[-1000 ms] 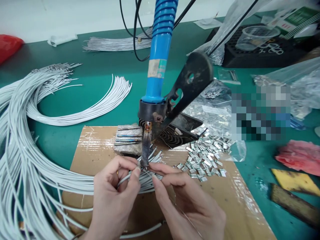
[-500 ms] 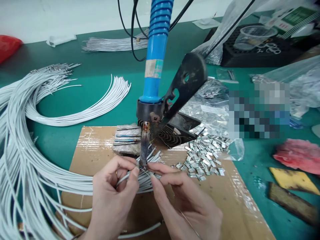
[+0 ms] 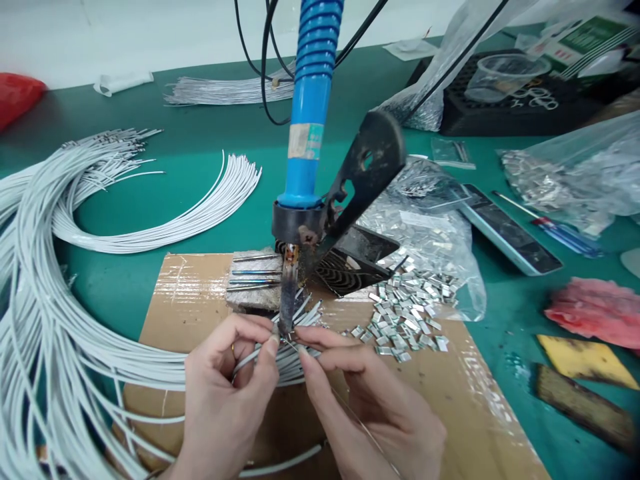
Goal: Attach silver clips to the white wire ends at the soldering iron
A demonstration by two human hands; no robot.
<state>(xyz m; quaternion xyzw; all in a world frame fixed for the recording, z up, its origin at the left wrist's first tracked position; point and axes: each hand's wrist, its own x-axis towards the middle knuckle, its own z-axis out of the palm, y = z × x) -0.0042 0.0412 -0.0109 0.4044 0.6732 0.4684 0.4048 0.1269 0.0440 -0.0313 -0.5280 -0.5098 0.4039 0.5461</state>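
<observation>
Under the tip of a blue-handled soldering iron (image 3: 310, 127), both my hands meet over the work. My left hand (image 3: 225, 387) is closed, pinching a white cable (image 3: 245, 361) near its end between thumb and index finger. Thin solder wire (image 3: 370, 435) is held in my right hand (image 3: 380, 400), its front end reaching the spot below the dark iron tip (image 3: 288, 300). Fingers and tip partly hide the small joint there. Behind my fingers lies a bundle of white cable ends (image 3: 295, 373) on the cardboard (image 3: 450, 400).
The iron sits in a black stand (image 3: 367, 160). Small metal pieces (image 3: 410, 313) are heaped to the right, near a plastic bag (image 3: 425, 227). Long white cables (image 3: 40, 267) fill the left. A phone (image 3: 510, 230), screwdriver (image 3: 565, 233) and yellow sponge (image 3: 585, 360) lie at right.
</observation>
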